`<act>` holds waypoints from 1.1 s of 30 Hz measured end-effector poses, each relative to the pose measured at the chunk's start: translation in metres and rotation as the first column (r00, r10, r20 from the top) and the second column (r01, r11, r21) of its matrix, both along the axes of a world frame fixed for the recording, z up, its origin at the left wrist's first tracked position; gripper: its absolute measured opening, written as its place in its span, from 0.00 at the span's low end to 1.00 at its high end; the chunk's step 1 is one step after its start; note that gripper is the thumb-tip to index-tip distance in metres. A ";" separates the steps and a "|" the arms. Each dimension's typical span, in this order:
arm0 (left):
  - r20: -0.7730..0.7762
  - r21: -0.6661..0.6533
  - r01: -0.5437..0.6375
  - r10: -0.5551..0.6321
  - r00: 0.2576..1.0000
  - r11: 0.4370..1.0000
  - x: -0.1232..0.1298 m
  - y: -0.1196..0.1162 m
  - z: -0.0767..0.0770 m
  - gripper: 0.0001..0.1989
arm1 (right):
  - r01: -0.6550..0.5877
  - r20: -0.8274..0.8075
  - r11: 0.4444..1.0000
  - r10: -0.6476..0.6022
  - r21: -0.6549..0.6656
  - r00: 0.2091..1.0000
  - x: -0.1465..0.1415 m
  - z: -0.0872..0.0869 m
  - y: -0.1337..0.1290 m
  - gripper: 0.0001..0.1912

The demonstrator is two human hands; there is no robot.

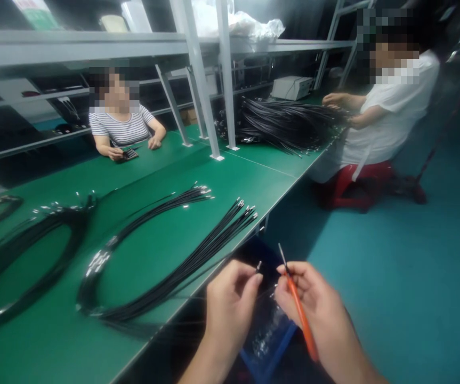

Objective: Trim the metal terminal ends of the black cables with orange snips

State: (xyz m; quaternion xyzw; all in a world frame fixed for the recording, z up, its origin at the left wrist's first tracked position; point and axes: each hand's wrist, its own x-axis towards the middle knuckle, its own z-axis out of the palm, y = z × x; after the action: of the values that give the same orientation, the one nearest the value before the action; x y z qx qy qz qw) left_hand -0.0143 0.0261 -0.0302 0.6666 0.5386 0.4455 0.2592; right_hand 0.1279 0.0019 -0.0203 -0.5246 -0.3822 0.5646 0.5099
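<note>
My left hand point(230, 301) is closed in a pinch near the table's front edge. Between thumb and forefinger is a black cable end point(259, 268) with a small metal tip pointing up. My right hand point(321, 309) is wrapped round an orange-handled tool point(300, 313), whose thin metal shaft points up and slightly left; its exact kind is unclear. The two hands are close together but apart. To their left, a curved bundle of black cables point(182, 272) with silvery ends lies on the green table point(134, 240).
Another cable bundle point(65, 250) lies farther left. Below my hands is a blue bin point(288, 341) with clear plastic inside. Grey shelf posts point(208, 106) stand on the table. A person in stripes point(123, 128) sits opposite; another in white point(393, 117) handles a cable pile point(285, 122).
</note>
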 end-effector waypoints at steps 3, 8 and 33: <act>-0.094 0.122 0.013 -0.002 0.996 0.992 0.003 -0.003 0.001 0.05 | 0.064 -0.109 0.997 -0.060 0.034 0.992 -0.002 -0.001 0.006 0.21; -0.250 0.309 0.051 0.029 0.968 0.950 0.009 -0.007 -0.002 0.05 | 0.073 -0.308 0.996 -0.057 0.043 0.950 -0.008 -0.003 0.012 0.17; 0.227 -0.090 0.068 -0.046 0.973 0.994 -0.005 0.002 0.012 0.06 | -0.608 -0.368 0.792 0.550 -0.056 0.750 0.037 -0.006 0.013 0.20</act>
State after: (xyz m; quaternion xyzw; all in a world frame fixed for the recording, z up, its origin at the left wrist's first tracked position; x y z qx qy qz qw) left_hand -0.0194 0.0285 -0.0185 0.6138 0.5074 0.4835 0.3634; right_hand 0.1653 0.0147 -0.0262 -0.3187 -0.3841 0.8058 0.3186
